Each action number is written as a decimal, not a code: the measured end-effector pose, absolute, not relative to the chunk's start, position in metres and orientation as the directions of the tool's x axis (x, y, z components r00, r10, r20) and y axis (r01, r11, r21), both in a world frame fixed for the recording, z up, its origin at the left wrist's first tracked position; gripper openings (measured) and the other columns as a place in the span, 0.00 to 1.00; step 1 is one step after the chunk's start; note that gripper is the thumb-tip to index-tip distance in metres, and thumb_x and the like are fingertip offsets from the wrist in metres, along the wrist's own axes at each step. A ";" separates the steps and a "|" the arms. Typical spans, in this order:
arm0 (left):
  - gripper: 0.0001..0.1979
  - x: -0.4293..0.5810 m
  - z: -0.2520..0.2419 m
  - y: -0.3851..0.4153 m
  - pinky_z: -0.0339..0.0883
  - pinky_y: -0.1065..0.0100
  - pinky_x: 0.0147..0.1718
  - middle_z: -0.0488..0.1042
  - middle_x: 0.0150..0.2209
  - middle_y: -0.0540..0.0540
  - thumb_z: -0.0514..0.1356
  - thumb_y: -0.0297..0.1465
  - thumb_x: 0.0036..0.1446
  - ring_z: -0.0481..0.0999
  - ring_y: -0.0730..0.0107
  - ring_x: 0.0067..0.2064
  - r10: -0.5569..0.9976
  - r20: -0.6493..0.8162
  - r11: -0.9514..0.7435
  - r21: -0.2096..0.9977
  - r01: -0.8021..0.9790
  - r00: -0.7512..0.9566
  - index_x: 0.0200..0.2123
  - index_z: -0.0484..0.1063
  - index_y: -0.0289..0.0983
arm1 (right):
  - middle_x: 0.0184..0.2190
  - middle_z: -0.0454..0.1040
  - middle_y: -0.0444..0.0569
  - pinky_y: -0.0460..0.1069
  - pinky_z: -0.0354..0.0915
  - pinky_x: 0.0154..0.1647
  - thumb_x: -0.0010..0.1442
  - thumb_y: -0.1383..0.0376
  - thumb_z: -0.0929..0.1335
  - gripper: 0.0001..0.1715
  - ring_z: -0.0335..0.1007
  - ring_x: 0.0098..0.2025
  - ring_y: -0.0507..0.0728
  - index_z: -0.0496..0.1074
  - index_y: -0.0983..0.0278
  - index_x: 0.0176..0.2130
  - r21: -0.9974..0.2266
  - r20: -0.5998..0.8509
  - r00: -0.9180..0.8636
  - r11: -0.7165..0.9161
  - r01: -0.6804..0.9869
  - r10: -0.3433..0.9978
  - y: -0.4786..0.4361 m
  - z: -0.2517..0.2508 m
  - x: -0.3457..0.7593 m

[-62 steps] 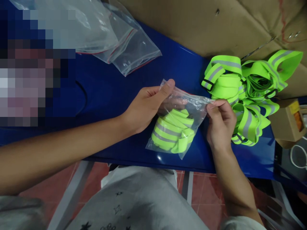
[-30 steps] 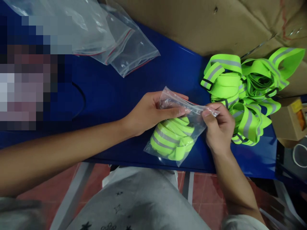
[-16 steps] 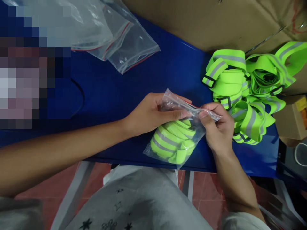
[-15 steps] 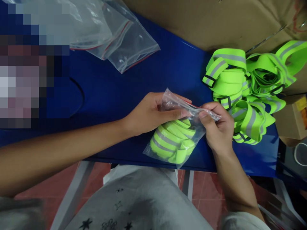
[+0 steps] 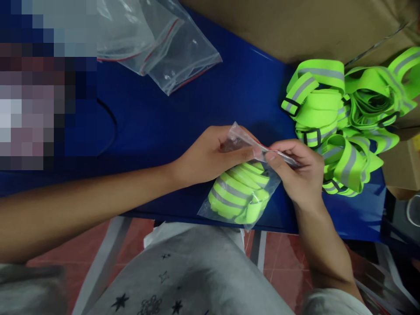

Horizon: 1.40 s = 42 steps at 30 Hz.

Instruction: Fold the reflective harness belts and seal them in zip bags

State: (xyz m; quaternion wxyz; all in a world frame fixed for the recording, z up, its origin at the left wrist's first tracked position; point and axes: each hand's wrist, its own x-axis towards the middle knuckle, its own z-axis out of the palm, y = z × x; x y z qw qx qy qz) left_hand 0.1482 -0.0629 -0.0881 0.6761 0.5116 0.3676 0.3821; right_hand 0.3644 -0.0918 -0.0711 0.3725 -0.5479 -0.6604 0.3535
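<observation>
A clear zip bag [image 5: 244, 192] filled with folded neon-green reflective straps rests on the blue table [image 5: 157, 122] near its front edge. My left hand [image 5: 210, 153] pinches the bag's top strip from the left, thumb in front and fingers behind. My right hand [image 5: 300, 173] pinches the same strip from the right, its fingertips almost touching my left thumb. Both hands are closed on the bag's mouth.
A heap of loose neon-green reflective straps [image 5: 348, 118] lies at the right of the table. Several empty clear zip bags [image 5: 160, 48] lie at the back left. Brown cardboard [image 5: 288, 26] stands behind, and a small carton [image 5: 405, 166] sits at the right edge.
My hands have slid together along the bag's top strip, from far apart to nearly touching. The bag's mouth has gone from gaping to pressed flat.
</observation>
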 end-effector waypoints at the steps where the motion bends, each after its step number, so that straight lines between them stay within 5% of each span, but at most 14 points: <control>1: 0.15 0.148 -0.088 -0.063 0.74 0.70 0.40 0.84 0.37 0.47 0.72 0.44 0.58 0.82 0.69 0.38 0.896 -0.103 0.175 0.976 -0.129 0.433 0.39 0.83 0.37 | 0.28 0.77 0.41 0.45 0.65 0.26 0.64 0.61 0.76 0.05 0.67 0.25 0.49 0.80 0.59 0.37 -0.864 0.116 -0.117 0.159 0.478 0.986 -0.092 -0.071 0.364; 9: 0.14 0.149 -0.086 -0.066 0.68 0.71 0.33 0.83 0.33 0.48 0.71 0.43 0.60 0.78 0.72 0.33 0.907 -0.081 0.139 0.984 -0.110 0.413 0.35 0.82 0.37 | 0.24 0.74 0.40 0.44 0.61 0.22 0.64 0.61 0.75 0.06 0.63 0.23 0.48 0.79 0.60 0.35 -0.859 0.111 -0.142 0.167 0.485 0.984 -0.094 -0.069 0.360; 17: 0.14 0.147 -0.089 -0.066 0.62 0.71 0.28 0.78 0.29 0.50 0.69 0.43 0.61 0.71 0.74 0.29 0.895 -0.082 0.110 0.993 -0.038 0.437 0.37 0.80 0.37 | 0.32 0.80 0.41 0.45 0.69 0.29 0.62 0.62 0.76 0.04 0.72 0.29 0.50 0.81 0.58 0.40 -0.841 0.127 -0.149 0.186 0.508 0.981 -0.094 -0.072 0.361; 27: 0.11 0.149 -0.091 -0.066 0.65 0.73 0.30 0.80 0.34 0.49 0.67 0.40 0.64 0.75 0.74 0.33 0.929 -0.045 0.085 0.992 -0.095 0.367 0.38 0.77 0.37 | 0.26 0.73 0.39 0.45 0.59 0.24 0.64 0.65 0.74 0.04 0.62 0.24 0.47 0.76 0.61 0.36 -0.823 0.123 -0.205 0.216 0.525 0.971 -0.091 -0.067 0.366; 42: 0.10 0.147 -0.089 -0.066 0.63 0.74 0.27 0.82 0.32 0.48 0.67 0.37 0.64 0.76 0.76 0.30 0.898 -0.044 0.031 0.999 0.037 0.438 0.38 0.82 0.34 | 0.34 0.77 0.41 0.46 0.68 0.38 0.67 0.68 0.72 0.03 0.73 0.35 0.50 0.74 0.61 0.41 -0.632 0.201 -0.396 0.428 0.646 0.896 -0.091 -0.063 0.368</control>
